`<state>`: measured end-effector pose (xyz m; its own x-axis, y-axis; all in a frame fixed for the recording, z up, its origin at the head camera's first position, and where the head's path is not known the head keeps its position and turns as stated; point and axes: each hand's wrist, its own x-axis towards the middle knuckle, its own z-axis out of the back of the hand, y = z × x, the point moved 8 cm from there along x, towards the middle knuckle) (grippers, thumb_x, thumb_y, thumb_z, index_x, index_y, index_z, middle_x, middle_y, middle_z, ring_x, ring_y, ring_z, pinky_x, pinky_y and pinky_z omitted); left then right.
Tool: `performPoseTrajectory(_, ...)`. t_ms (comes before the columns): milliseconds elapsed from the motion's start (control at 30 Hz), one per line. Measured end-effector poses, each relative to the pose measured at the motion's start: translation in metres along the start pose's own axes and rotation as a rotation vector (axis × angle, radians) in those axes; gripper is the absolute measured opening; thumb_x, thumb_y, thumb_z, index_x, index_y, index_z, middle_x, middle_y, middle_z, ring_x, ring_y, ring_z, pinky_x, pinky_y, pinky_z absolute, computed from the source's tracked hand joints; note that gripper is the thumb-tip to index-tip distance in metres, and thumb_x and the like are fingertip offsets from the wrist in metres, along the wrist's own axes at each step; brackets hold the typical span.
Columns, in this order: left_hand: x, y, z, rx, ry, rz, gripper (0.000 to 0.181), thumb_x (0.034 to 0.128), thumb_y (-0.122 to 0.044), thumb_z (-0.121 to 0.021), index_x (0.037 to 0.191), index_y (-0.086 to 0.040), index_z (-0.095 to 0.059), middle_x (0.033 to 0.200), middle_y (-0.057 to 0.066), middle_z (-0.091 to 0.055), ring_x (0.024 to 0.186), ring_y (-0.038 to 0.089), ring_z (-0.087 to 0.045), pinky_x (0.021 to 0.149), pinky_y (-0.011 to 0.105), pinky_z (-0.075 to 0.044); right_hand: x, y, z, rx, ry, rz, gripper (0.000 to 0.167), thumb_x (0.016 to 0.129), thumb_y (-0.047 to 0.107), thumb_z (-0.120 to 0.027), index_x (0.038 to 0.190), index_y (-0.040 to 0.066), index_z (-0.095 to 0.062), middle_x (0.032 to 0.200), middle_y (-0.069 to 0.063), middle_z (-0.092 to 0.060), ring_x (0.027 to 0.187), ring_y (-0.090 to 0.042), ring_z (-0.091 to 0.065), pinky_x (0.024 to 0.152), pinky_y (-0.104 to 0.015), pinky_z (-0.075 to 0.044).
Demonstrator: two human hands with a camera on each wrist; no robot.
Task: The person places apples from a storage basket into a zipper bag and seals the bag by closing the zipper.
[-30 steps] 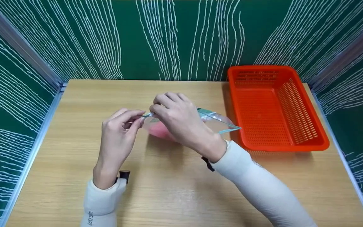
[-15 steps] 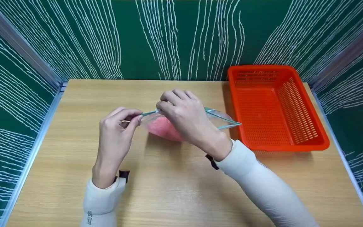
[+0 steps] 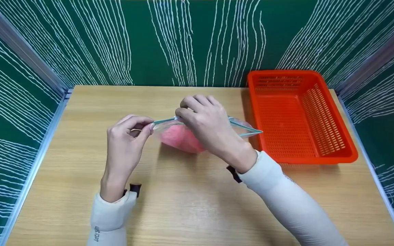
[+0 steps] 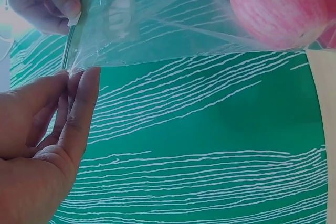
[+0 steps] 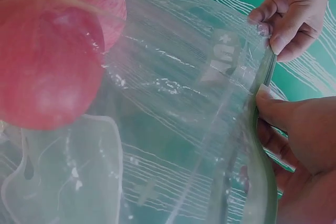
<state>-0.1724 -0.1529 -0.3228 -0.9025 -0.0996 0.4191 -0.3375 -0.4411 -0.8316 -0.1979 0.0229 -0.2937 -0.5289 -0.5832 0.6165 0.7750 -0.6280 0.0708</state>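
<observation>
A clear slider zip bag [image 5: 168, 72] with a green zip strip [image 3: 164, 120] hangs between both hands over the table. Red-pink apples [image 5: 47, 77] lie in its lower part; at least two show in the right wrist view. My left hand [image 3: 125, 140] pinches one end of the zip between thumb and fingertips. With thumb and finger, my right hand [image 3: 207, 123] grips the small white slider [image 4: 74, 18] on the strip, a short way right of the left fingertips. Right of that hand, the bag mouth [image 3: 246, 128] gapes. The right hand hides part of the bag in the head view.
An orange-red plastic basket [image 3: 306, 160] with slotted sides stands at the right of the wooden table [image 3: 183, 205]. The bag's right end reaches its near left rim in the head view. Green panels [image 3: 142, 51] with white lines rise at the back and both sides.
My right hand has slid to the right along the zip with the slider, leaving a longer stretch of straight strip beside the left fingertips. The left hand has shifted slightly left.
</observation>
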Motion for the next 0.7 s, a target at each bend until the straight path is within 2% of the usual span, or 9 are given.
performPoseTrajectory(167, 0.000, 0.002, 0.001, -0.016, -0.028, 0.000, 0.015, 0.0909, 0.008, -0.076, 0.105, 0.006, -0.079, 0.096, 0.013, -0.076, 0.083, 0.020, -0.073, 0.076, 0.019, -0.061, -0.001, -0.003, 0.002, -0.015, -0.006, -0.005, 0.007, 0.096, 0.010, -0.078, 0.103, 0.009, -0.081, 0.099, -0.006, -0.072, 0.096, -0.024, -0.066, 0.080, -0.035, -0.055)
performPoseTrajectory(700, -0.001, 0.004, 0.004, -0.028, -0.055, -0.025, 0.014, 0.0900, 0.009, -0.077, 0.103, 0.007, -0.079, 0.094, 0.014, -0.076, 0.080, 0.012, -0.072, 0.075, 0.020, -0.062, -0.010, -0.017, 0.009, -0.024, -0.020, -0.032, 0.009, 0.098, 0.008, -0.075, 0.103, 0.008, -0.082, 0.098, -0.006, -0.070, 0.095, -0.024, -0.065, 0.079, -0.037, -0.054)
